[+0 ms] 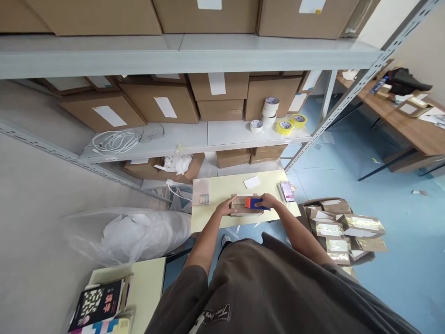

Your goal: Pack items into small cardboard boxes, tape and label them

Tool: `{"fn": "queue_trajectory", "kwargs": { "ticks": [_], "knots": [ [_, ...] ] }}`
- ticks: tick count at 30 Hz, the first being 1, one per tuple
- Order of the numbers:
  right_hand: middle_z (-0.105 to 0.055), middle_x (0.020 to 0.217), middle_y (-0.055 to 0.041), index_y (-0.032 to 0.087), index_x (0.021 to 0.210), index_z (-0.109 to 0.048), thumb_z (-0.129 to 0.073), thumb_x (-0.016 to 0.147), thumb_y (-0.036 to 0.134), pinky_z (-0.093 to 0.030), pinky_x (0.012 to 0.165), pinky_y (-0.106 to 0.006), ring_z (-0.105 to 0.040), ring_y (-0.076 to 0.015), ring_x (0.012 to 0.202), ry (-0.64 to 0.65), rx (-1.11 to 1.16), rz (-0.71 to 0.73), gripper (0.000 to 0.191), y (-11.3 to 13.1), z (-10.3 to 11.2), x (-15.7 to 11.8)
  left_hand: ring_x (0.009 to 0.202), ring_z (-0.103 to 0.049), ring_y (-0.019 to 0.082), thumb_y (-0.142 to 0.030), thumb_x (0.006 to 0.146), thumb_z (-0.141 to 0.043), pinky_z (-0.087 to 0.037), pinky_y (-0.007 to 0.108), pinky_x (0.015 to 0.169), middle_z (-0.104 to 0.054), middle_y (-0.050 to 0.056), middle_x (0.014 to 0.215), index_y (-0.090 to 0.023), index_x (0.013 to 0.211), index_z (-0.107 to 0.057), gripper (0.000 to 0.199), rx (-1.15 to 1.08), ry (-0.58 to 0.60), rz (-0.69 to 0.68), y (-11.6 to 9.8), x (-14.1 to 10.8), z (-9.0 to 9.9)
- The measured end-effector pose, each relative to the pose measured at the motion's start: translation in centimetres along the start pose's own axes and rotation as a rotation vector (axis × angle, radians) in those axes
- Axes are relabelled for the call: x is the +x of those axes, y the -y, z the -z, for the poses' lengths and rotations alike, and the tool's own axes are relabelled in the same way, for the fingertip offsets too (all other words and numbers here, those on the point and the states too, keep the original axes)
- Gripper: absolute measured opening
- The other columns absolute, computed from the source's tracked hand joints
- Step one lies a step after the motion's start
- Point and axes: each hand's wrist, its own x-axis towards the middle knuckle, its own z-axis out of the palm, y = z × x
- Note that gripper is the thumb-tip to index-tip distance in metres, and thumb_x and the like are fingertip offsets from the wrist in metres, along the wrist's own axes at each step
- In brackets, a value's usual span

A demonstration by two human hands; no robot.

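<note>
On my feed, a cardboard box at frame centre, left hand spread across its left end, right hand pinching a blue-and-orange item, seemingly box-shaped, above it.

Blue floor: evenly bright, faint sheen.
Middle-shelf cartons: dimmer, shaded by the upper shelf.
Tape on the piled boxes: pale glare.
Rack upright: slanted by wide-angle distortion toward the edge.
Books: soft, slightly smeared.
Tabletop item at right: pixelated, unreadable.
</note>
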Motion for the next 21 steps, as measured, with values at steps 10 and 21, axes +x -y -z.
{"fn": "queue_trajectory", "kwargs": {
  "ticks": [10,21],
  "knots": [
    [-0.077,0.094,-0.0128,0.017,0.092,-0.08,-0.07,0.079,0.079,-0.042,0.065,-0.029,-0.069,-0.0252,0.083,-0.067,-0.008,-0.095,0.064,-9.9,3.0,-4.5,0.116,-0.072,0.026,-0.047,0.078,-0.087,-0.057,0.028,0.093,-0.062,0.005,0.153,-0.038,0.169,-0.026,0.11,-0.079,0.074,0.112,-0.7,0.6,0.0],
    [-0.076,0.09,-0.0132,0.015,0.09,-0.08,-0.084,0.075,0.062,-0.047,0.073,-0.031,-0.069,-0.0281,0.087,-0.09,0.004,-0.204,0.049,-15.0,4.6,-6.6,0.136,-0.061,0.03,-0.048,0.075,-0.087,-0.046,0.034,0.112,-0.065,0.007,0.147,-0.035,0.168,-0.029,0.111,0.02,0.036,0.101,-2.5,0.4,0.0]
  ]
}}
